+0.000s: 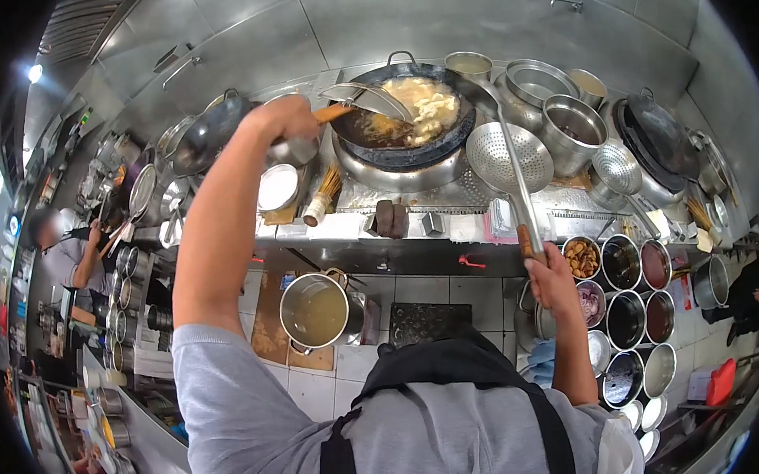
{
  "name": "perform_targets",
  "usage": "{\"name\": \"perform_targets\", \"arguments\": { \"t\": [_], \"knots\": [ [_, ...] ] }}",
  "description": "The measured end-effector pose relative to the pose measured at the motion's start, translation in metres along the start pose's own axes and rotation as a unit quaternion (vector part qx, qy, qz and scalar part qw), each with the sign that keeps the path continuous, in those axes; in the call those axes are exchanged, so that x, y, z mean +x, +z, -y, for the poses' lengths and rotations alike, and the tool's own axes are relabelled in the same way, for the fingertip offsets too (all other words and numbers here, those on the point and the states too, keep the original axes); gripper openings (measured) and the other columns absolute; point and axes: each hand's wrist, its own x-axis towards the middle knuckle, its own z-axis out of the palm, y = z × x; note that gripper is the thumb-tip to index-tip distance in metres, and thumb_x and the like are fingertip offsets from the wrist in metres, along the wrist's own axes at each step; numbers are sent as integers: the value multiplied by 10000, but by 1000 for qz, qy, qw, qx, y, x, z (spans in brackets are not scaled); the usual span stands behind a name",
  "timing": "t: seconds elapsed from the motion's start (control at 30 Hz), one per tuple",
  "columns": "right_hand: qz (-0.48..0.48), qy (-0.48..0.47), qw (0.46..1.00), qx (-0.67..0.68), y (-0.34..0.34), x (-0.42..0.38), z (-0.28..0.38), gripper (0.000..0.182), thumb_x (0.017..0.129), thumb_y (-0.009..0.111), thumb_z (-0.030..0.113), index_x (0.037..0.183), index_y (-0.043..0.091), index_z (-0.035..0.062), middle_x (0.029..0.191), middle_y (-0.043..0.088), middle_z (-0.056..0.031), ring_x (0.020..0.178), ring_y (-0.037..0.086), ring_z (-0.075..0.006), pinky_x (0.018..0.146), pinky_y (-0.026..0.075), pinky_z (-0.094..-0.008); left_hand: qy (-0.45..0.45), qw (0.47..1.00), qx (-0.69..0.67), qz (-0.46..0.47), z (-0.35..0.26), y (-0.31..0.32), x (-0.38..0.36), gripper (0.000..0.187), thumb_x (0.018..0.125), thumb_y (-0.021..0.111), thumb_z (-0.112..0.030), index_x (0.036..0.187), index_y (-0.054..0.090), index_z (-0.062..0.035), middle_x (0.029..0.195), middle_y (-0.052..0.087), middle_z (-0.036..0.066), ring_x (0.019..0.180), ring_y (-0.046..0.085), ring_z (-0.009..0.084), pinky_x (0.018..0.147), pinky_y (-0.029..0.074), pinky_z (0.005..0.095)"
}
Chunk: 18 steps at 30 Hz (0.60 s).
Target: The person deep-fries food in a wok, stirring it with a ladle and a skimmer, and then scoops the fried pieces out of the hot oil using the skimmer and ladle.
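My left hand point(281, 120) is closed round the wooden handle of a round strainer point(399, 107), stretched out over a large black wok point(346, 139). In the wok, pale yellow pieces of food point(435, 116) lie in bubbling brownish liquid, mostly on the right side. My right hand point(552, 280) grips the lower end of a long metal ladle point(512, 164), whose dark bowl reaches the wok's right rim. Beneath the ladle's shaft, a wide perforated skimmer point(489, 154) rests on the stove counter.
A bamboo brush point(323, 195) and a white bowl point(278, 187) are left of the wok. Steel pots point(574, 121) stand to its right. A pot of cloudy liquid point(314, 310) sits low on my left, several ingredient containers point(621, 261) on my right. Another person point(72, 256) works far left.
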Motion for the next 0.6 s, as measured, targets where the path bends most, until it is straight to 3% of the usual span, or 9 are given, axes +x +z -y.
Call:
{"name": "perform_targets", "arguments": {
  "t": [0.13, 0.23, 0.37, 0.6],
  "knots": [
    [59, -4, 998, 16, 19, 27, 20, 265, 863, 638, 132, 1081, 501, 71, 664, 479, 25, 435, 419, -64, 368, 324, -217, -31, 998, 9, 56, -14, -19, -3, 416, 627, 671, -207, 985, 671, 6, 879, 678, 181, 782, 637, 288, 679, 476, 405],
    [80, 8, 997, -8, 29, 47, 32, 228, 862, 630, 128, 1044, 503, 76, 663, 479, 18, 435, 427, -76, 368, 327, -225, -22, 998, 21, 55, -17, -18, -20, 412, 629, 666, -193, 999, 675, -12, 899, 678, 185, 816, 643, 304, 702, 479, 408],
    [113, 15, 993, -43, 41, 96, 30, 208, 857, 632, 136, 1000, 497, 68, 650, 477, 8, 430, 427, -83, 359, 321, -241, 16, 999, 41, 22, -3, -10, -47, 387, 668, 627, -142, 1043, 684, -63, 949, 680, 193, 896, 642, 350, 785, 488, 414],
    [94, -19, 991, -97, 76, 146, 26, 269, 835, 650, 145, 1014, 484, 35, 650, 474, -21, 412, 430, -87, 330, 299, -263, -7, 998, -48, -42, 34, 28, -82, 453, 692, 601, -119, 1141, 652, -82, 905, 677, 177, 881, 647, 332, 797, 499, 386]
  ]
}}
